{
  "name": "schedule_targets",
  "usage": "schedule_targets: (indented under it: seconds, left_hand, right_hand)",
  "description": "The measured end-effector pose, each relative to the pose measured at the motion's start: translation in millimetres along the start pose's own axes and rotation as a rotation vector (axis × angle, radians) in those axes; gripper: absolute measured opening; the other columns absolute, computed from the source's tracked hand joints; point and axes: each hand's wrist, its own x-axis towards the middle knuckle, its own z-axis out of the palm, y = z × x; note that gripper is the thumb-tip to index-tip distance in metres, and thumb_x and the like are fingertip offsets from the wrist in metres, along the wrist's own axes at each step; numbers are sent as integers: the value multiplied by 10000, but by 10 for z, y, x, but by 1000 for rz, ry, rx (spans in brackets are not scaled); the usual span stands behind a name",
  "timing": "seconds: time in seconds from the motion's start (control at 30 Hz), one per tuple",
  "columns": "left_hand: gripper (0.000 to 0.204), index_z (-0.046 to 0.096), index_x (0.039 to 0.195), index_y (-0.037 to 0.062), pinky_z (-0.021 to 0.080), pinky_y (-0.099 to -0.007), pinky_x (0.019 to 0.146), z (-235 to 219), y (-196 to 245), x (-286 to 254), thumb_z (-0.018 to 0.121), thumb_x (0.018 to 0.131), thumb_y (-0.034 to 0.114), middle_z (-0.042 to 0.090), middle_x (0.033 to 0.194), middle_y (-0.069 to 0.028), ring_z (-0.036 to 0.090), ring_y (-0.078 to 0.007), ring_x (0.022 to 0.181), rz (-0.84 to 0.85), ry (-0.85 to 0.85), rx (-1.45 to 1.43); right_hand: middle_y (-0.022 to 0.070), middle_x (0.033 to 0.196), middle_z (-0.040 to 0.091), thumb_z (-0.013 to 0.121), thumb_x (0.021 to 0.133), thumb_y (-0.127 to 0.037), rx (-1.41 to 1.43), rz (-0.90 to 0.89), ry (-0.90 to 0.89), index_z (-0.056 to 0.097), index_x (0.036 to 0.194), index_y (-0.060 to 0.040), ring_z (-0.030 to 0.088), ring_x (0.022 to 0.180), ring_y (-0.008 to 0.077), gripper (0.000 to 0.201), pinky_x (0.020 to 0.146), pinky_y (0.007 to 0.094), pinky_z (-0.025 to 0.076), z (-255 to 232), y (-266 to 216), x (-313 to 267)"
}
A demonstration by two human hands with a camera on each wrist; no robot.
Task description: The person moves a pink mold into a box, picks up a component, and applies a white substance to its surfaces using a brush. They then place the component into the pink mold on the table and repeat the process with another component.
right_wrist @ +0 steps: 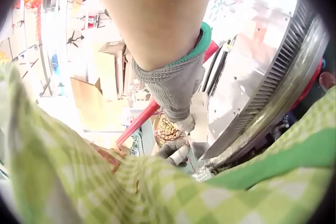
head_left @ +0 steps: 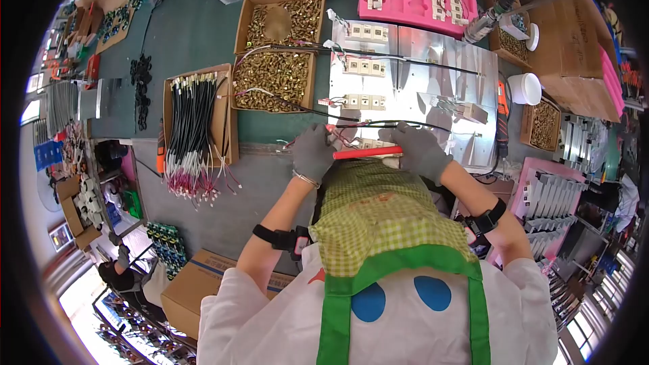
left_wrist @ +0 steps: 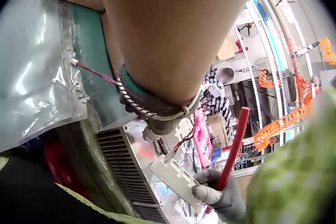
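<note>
Both gloved hands work at the near edge of the metal plate [head_left: 412,88], right in front of the person, so the small parts stay close. The left hand [head_left: 312,152] pinches thin red wires [head_left: 338,136]. The right hand [head_left: 418,151] grips a white block [right_wrist: 199,116]. The red tube [head_left: 367,153] lies across between the two hands, touching both. Boxes of brass screws [head_left: 274,81] sit left of the plate, on the tabletop [head_left: 189,34].
</note>
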Motion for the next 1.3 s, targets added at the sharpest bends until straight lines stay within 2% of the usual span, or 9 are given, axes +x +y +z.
schedule_targets:
  seconds: [0.13, 0.27, 0.47, 0.57, 0.67, 0.8, 1.07, 1.2, 1.3]
  left_hand:
    - [143, 552, 730, 85, 417, -362, 555, 16, -107, 168, 632, 689, 197, 527, 712, -68, 537, -259, 646, 130, 64, 5]
    - [104, 564, 712, 81, 424, -360, 568, -91, -178, 344, 619, 687, 165, 537, 730, -79, 543, -262, 665, 215, 92, -15]
    - [123, 574, 768, 61, 440, -347, 597, -134, -272, 375, 614, 706, 160, 553, 767, -88, 554, -263, 703, 125, -41, -235]
    - [123, 577, 778, 56, 442, -332, 601, -84, -371, 358, 602, 730, 166, 553, 770, -93, 554, -258, 700, 118, -73, -288]
    - [119, 575, 791, 39, 445, -317, 611, -126, -363, 301, 611, 725, 131, 559, 757, -94, 560, -253, 704, 67, -65, -320]
    - [113, 568, 798, 25, 446, -312, 616, -137, -373, 226, 612, 718, 93, 570, 758, -104, 563, -253, 716, 52, -46, -360]
    - [111, 587, 807, 46, 426, -276, 583, -183, -543, 169, 598, 752, 141, 560, 697, -77, 542, -174, 628, -147, -34, -478]
    - [126, 595, 829, 25, 412, -236, 581, -461, -503, 190, 591, 773, 138, 547, 689, -39, 514, -102, 618, -256, 5, -656]
    - [144, 584, 855, -1, 409, -209, 599, -740, -433, 394, 576, 785, 125, 542, 714, -13, 500, -58, 661, -155, 93, -673]
  right_hand:
    - [135, 1049, 482, 635, 702, -332, -120, -3, -180, 460, 1071, -56, 566, 794, 304, 493, 699, 386, 463, -102, -57, 51]
    - [132, 1069, 479, 648, 666, -252, -146, -77, -122, 465, 1065, -58, 567, 796, 301, 480, 674, 386, 468, -177, -124, 44]
    - [108, 1074, 479, 661, 609, -183, -120, -175, 139, 480, 1032, -54, 572, 792, 280, 478, 643, 384, 472, 143, -149, 205]
    - [103, 1074, 479, 669, 598, -187, -119, -119, 92, 486, 1022, -51, 574, 781, 272, 481, 635, 381, 471, 208, -162, 258]
    - [92, 939, 494, 648, 571, -137, -68, -159, 206, 489, 1012, -59, 556, 705, 285, 475, 586, 390, 442, 272, -83, 251]
    - [94, 1063, 492, 672, 599, -187, -156, -103, 120, 497, 1026, -62, 575, 755, 260, 478, 643, 364, 467, 239, -102, 271]
    - [88, 1089, 496, 674, 623, -242, -118, -71, 95, 511, 1000, -59, 579, 735, 263, 450, 634, 372, 473, 217, -106, 307]
    - [105, 1033, 505, 651, 655, -335, -84, -126, 201, 511, 994, -49, 580, 693, 272, 465, 579, 366, 482, 156, -102, 253]
    - [115, 993, 501, 668, 626, -270, -60, -80, 215, 503, 1018, -35, 577, 684, 270, 486, 569, 376, 474, -80, -89, 65]
